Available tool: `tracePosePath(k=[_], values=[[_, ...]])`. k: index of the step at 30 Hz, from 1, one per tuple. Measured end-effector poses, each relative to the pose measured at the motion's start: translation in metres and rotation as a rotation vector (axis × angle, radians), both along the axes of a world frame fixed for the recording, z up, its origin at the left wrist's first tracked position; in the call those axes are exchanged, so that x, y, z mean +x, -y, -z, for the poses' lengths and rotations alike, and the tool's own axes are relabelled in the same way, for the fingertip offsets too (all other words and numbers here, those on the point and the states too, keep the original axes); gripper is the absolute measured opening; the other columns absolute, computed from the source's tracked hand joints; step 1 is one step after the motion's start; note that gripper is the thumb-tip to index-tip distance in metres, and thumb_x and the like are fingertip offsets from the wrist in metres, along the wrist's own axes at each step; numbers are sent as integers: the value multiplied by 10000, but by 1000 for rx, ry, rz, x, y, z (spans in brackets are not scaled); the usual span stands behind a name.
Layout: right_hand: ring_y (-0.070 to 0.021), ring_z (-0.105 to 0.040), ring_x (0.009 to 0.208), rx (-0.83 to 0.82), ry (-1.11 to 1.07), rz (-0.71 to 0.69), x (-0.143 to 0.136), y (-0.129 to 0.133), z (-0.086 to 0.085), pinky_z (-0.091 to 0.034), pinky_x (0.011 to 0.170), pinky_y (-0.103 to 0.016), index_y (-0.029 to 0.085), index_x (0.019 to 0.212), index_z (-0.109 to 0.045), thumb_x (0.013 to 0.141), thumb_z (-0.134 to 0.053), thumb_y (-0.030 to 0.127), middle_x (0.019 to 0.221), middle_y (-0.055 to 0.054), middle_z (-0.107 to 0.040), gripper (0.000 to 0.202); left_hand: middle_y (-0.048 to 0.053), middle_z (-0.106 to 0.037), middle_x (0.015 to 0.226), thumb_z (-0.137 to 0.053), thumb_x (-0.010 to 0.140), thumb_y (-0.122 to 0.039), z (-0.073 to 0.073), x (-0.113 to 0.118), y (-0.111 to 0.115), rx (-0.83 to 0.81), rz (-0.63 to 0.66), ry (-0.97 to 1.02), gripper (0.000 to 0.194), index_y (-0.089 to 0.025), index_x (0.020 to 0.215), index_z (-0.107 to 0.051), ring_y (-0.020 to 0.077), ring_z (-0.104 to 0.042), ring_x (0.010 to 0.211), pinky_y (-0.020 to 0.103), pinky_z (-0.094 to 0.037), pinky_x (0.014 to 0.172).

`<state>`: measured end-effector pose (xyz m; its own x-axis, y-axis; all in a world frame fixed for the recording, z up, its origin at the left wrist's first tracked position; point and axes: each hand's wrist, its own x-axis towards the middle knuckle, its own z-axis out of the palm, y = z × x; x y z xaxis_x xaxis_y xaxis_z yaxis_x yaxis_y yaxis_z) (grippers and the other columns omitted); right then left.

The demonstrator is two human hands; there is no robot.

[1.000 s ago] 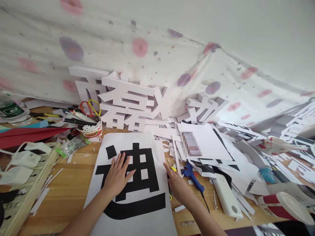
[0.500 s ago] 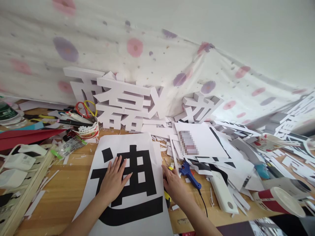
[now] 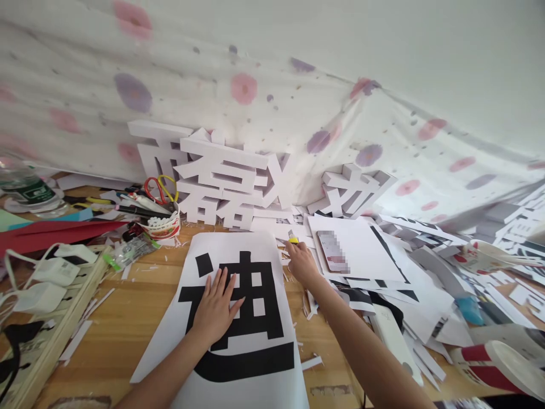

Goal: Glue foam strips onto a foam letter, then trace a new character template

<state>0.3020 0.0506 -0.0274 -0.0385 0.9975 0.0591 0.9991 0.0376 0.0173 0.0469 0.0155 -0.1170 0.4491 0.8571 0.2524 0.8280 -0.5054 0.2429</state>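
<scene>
My left hand lies flat with its fingers apart on a white paper sheet. A large black printed character fills the sheet, and my palm covers part of its left side. To the right of the sheet, my right hand is closed round a yellow utility knife. Its tip points up and away from me, near white paper strips. Most of the knife's body is hidden inside the hand.
White three-dimensional characters stand against the curtain. A phone rests on stacked paper at right. Scissors and pens stand in a cup. A power strip with chargers lies left; a paper cup stands front right.
My right hand has lifted the yellow utility knife from beside the sheet and moved forward with it. My left hand stays flat on the paper. The view has shifted slightly left.
</scene>
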Motion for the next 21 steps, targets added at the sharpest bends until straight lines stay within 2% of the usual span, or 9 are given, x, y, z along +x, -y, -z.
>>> tracePosePath(k=[4, 7, 10, 12, 14, 16, 18, 19, 21], values=[[-258, -408, 1017, -33, 20, -23, 7, -30, 10, -353, 807, -367, 202, 1212, -439, 712, -394, -14, 1086, -89, -595, 547, 168, -305, 1408, -312, 849, -544, 0, 7, -1, 14, -25, -17, 642, -124, 1331, -375, 293, -199, 1321, 509, -160, 1060], [-265, -410, 1034, 4, -40, 10, 0, -36, 17, -347, 849, -395, 151, 1180, -476, 737, -371, -6, 1055, -118, -598, 481, 182, -304, 1405, -306, 850, -542, 0, 9, -2, 18, -42, -31, 644, -112, 1322, -390, 301, -195, 1321, 510, -151, 1060], [-255, -396, 1080, 175, -187, 51, -24, -26, 21, -313, 930, -415, 120, 1126, -513, 764, -375, 41, 1071, -130, -576, 395, 188, -316, 1399, -316, 844, -546, 1, 13, -3, 7, -76, -22, 654, -102, 1318, -395, 313, -192, 1320, 519, -153, 1056], [-232, -425, 1055, 253, -342, 3, -48, -12, 25, -341, 927, -395, 133, 1087, -533, 790, -393, 105, 1056, -113, -572, 330, 193, -326, 1393, -322, 844, -538, 4, 17, -4, 5, -90, -9, 649, -100, 1316, -394, 317, -193, 1320, 530, -163, 1048], [-199, -477, 973, 235, -518, -88, -72, 5, 31, -398, 874, -349, 163, 1041, -550, 803, -409, 145, 984, -80, -586, 277, 197, -332, 1390, -342, 840, -523, 6, 20, -5, 5, -85, 19, 631, -102, 1307, -402, 322, -191, 1320, 544, -170, 1040], [-181, -501, 915, 181, -617, -150, -90, 19, 42, -427, 830, -325, 183, 1015, -557, 800, -426, 150, 946, -60, -587, 254, 189, -372, 1370, -373, 831, -495, 4, 19, -7, -12, -59, 101, 588, -119, 1280, -430, 320, -252, 1301, 539, -217, 1029], [-174, -512, 873, 147, -653, -167, -98, 28, 54, -440, 809, -321, 184, 989, -561, 785, -443, 136, 923, -58, -575, 241, 155, -469, 1300, -387, 834, -441, -10, 10, -11, -27, -56, 275, 484, -155, 1212, -484, 291, -398, 1222, 492, -324, 992], [-173, -511, 868, 146, -657, -168, -99, 30, 59, -442, 806, -322, 182, 979, -562, 775, -449, 123, 920, -60, -566, 241, 128, -520, 1244, -374, 849, -400, -22, 0, -15, -16, -95, 405, 409, -176, 1163, -511, 257, -477, 1150, 438, -389, 952], [-174, -503, 882, 161, -652, -170, -97, 31, 67, -440, 813, -326, 179, 969, -563, 761, -453, 103, 930, -66, -550, 247, 71, -593, 1077, -390, 859, -333, -52, -28, -29, 93, -203, 625, 261, -202, 999, -566, 209, -539, 1038, 382, -426, 917]])
